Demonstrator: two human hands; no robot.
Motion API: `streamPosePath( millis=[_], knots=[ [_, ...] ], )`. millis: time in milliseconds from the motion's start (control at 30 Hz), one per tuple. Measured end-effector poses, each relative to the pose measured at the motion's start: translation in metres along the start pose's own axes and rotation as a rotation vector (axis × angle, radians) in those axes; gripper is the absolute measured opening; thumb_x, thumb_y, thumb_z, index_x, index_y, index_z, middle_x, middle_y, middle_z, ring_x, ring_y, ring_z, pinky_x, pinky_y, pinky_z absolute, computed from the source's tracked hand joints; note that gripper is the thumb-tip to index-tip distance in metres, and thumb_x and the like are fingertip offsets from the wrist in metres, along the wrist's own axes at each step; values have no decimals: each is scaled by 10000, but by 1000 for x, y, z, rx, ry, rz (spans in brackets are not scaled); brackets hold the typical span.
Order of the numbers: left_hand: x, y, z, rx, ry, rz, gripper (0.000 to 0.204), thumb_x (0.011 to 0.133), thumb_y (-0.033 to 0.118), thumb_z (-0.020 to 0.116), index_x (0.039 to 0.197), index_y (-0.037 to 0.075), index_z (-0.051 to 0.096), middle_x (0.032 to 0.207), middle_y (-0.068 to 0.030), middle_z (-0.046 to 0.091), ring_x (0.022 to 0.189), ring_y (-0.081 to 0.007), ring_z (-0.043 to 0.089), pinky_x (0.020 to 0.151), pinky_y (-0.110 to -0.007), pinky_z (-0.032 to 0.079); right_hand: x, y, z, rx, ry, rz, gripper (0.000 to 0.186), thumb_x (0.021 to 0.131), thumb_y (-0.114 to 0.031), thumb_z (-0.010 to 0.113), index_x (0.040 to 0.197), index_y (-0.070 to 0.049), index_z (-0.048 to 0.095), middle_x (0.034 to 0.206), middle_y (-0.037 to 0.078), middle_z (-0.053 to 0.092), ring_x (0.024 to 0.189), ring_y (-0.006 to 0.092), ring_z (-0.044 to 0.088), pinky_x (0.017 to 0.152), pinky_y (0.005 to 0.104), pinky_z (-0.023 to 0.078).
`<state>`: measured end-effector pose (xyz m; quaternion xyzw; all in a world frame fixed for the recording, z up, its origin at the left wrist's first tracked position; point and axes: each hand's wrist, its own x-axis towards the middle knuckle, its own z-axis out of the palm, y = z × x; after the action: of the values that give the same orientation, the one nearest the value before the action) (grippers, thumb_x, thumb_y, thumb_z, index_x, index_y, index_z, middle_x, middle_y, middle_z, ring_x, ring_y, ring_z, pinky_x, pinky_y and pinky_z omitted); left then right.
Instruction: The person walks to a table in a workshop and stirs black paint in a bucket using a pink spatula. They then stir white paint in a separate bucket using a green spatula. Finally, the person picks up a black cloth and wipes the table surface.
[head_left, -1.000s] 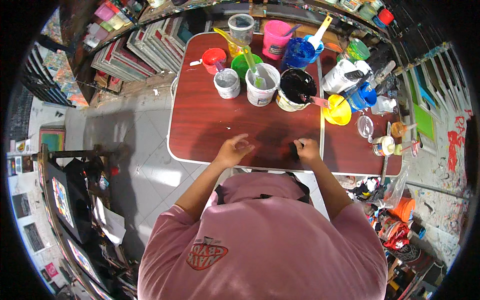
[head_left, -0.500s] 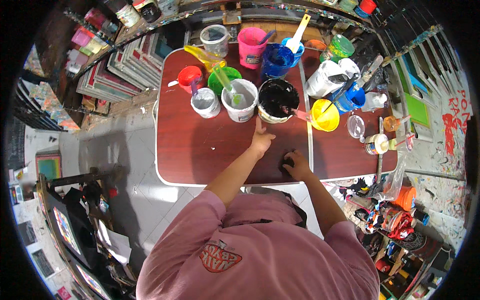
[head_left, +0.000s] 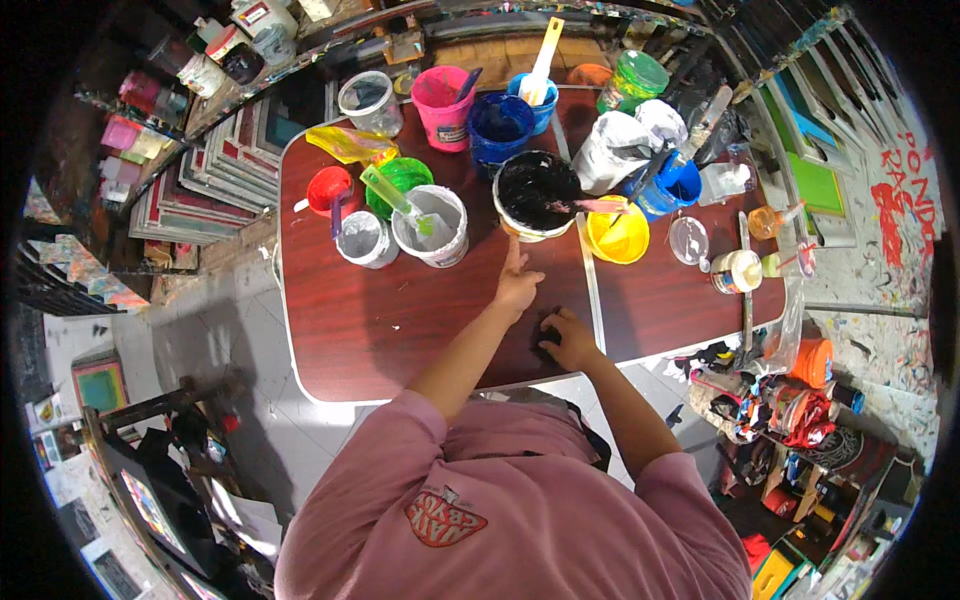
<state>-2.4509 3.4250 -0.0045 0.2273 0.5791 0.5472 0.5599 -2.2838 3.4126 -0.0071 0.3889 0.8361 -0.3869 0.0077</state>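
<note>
My left hand [head_left: 518,287] is over the table with its index finger stretched toward the base of a white tub of black paint [head_left: 537,192]. Its thumb sticks out to the right, and nothing is in the hand. A pink-handled spatula [head_left: 600,206] leans out of the black paint. My right hand [head_left: 570,342] rests near the table's front edge, its fingers loosely bent and apart, holding nothing that shows. Right of the black tub stands a yellow paint tub [head_left: 617,240]; to its left is a white tub of grey paint [head_left: 432,228] with a green spatula [head_left: 395,195].
Red [head_left: 331,190], green [head_left: 400,180], pink [head_left: 440,108] and blue [head_left: 501,130] paint containers crowd the back of the dark red table [head_left: 430,320]. White bottles [head_left: 607,150] lie behind the yellow tub. A lidded jar [head_left: 737,272] stands at the right; framed screens [head_left: 225,185] lean at the far left.
The whole view has shifted, so the table and tubs sit further left. My left hand keeps pointing at the black paint tub; the right hand stays by the front edge.
</note>
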Motion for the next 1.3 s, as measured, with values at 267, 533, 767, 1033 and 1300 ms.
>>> streamPosePath(
  millis=[267,533,767,1033,1300],
  knots=[
    [-26,-51,-9,132,312,117,664,748,-38,527,1330,47,219,1321,-122,336,1096,-197,460,782,-279,444,2,-3,-5,31,-23,-44,309,664,-127,683,927,-49,542,931,154,510,884,338,519,768,382,429],
    [-49,-16,-61,186,898,293,748,713,35,658,1311,-6,210,1304,-173,290,1204,-300,320,970,-361,288,0,-7,-12,7,-47,-73,326,673,-137,677,957,-72,530,945,160,509,903,350,512,784,379,429],
    [-24,-9,-48,217,949,491,790,689,145,723,1274,-82,241,1272,-246,325,1209,-321,320,1008,-365,246,4,-5,-10,-49,-28,-100,332,662,-143,686,947,-73,530,936,165,506,908,347,506,784,390,425],
    [-20,4,-25,136,690,335,951,707,162,691,1319,-96,10,1382,-266,123,1305,-324,129,1055,-333,139,5,-3,-8,-1,-75,-51,343,662,-170,688,947,-61,529,977,164,508,935,351,496,816,397,409],
    [6,-3,-1,193,542,256,973,723,124,651,1322,-71,-91,1406,-230,9,1322,-285,26,1071,-318,56,3,-1,-7,-68,-107,-18,359,682,-181,679,984,-61,527,1048,169,493,1004,334,484,853,380,406]
  ],
)
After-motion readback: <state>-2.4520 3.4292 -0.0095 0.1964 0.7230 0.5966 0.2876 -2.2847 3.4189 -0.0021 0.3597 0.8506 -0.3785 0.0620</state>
